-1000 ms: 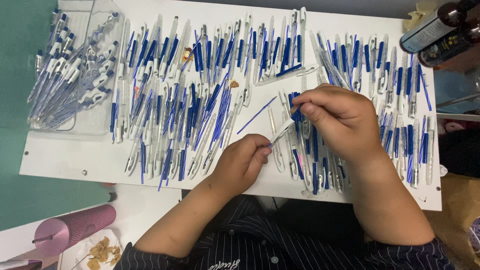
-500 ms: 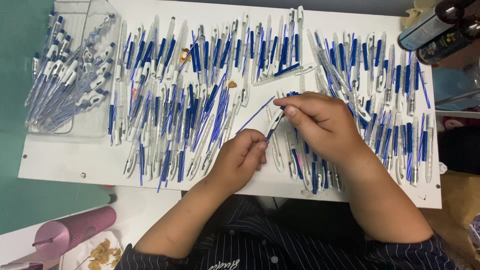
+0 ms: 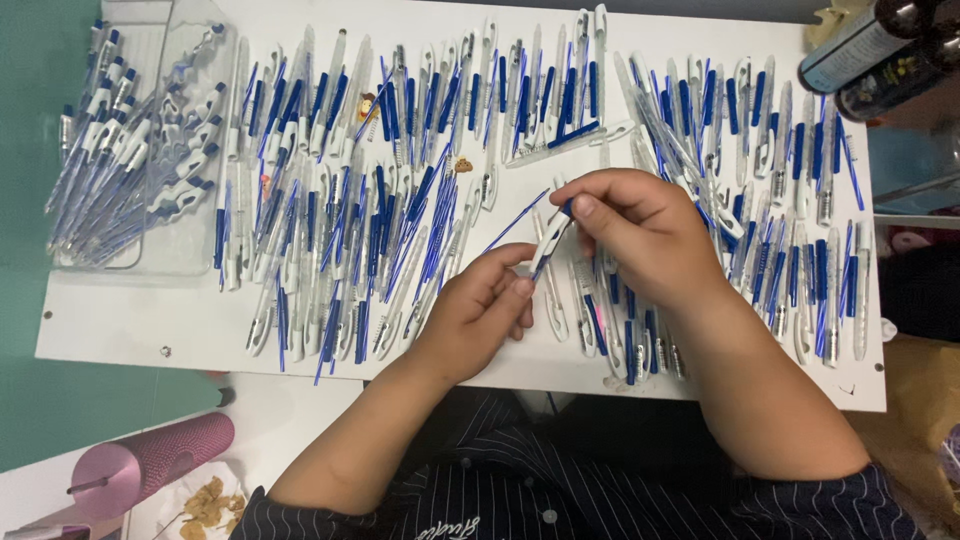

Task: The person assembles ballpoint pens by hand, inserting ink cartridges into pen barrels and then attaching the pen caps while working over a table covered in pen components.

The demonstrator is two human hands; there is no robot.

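My left hand [image 3: 480, 310] and my right hand [image 3: 635, 230] meet over the middle of a white board [image 3: 140, 320]. Together they grip one white and blue pen [image 3: 548, 245], the left at its lower end, the right at its blue upper end. A thin blue refill [image 3: 515, 222] lies on the board just left of the pen. Many white and blue pen barrels and pens [image 3: 390, 200] cover the board in rows on both sides of my hands.
A clear plastic tray [image 3: 130, 140] of assembled pens sits at the board's left end. Two dark bottles [image 3: 880, 45] lie at the top right. A pink tumbler [image 3: 150, 460] and some dried bits rest below the board at left.
Both hands have shifted slightly left and up. The right hand has turned at the pen's upper end while the left keeps hold of the lower end.
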